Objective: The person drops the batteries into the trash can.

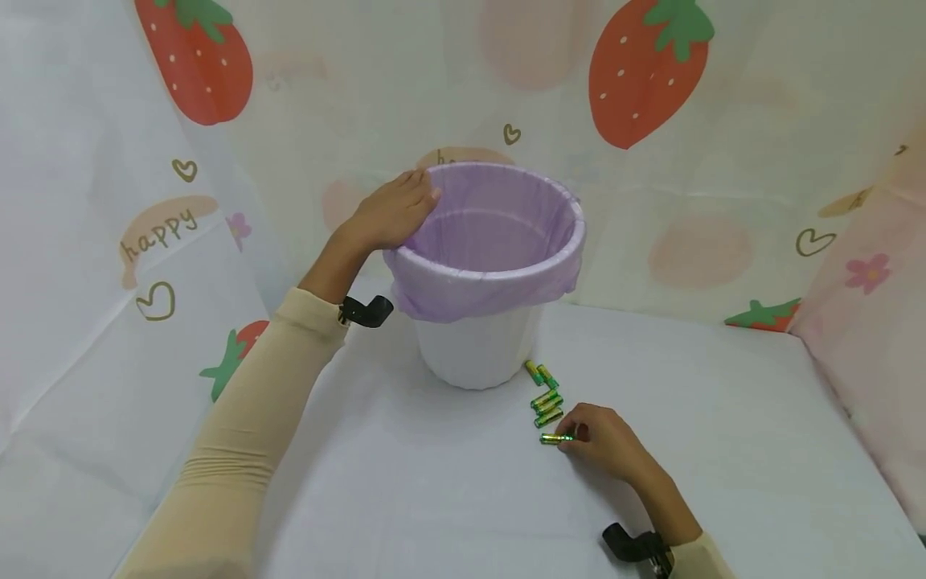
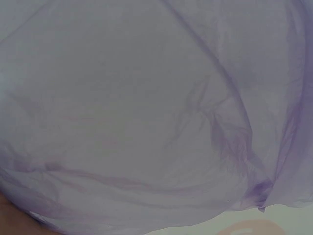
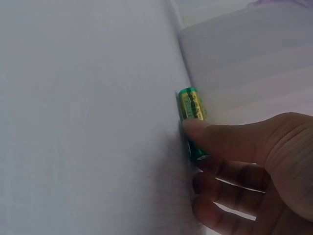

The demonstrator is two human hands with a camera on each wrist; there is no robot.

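- Right wrist view: the right grip (image 3: 281,156) pinches a green-and-gold battery (image 3: 191,104) between thumb and fingers, one end sticking out free; whether it touches the desk (image 1: 405,498) cannot be told.
- Five loose batteries (image 1: 548,419) lie just beyond it in the head view, the farther pair beside the foot of the white bin (image 1: 477,350).
- The left grip (image 1: 396,211) rests on the bin's rim, over the purple liner (image 1: 477,297); whether its fingers clasp the rim is unclear.
- Being round, the pinched battery could slip or roll if the thumb presses off-centre, and brushing knuckles could scatter its neighbours.
- Heavy pressure from the left grip could tilt the bin or drag the liner.
- "happy" reads clearly on the strawberry-print backdrop (image 1: 405,96); lettering on the batteries is too small or blurred to read.
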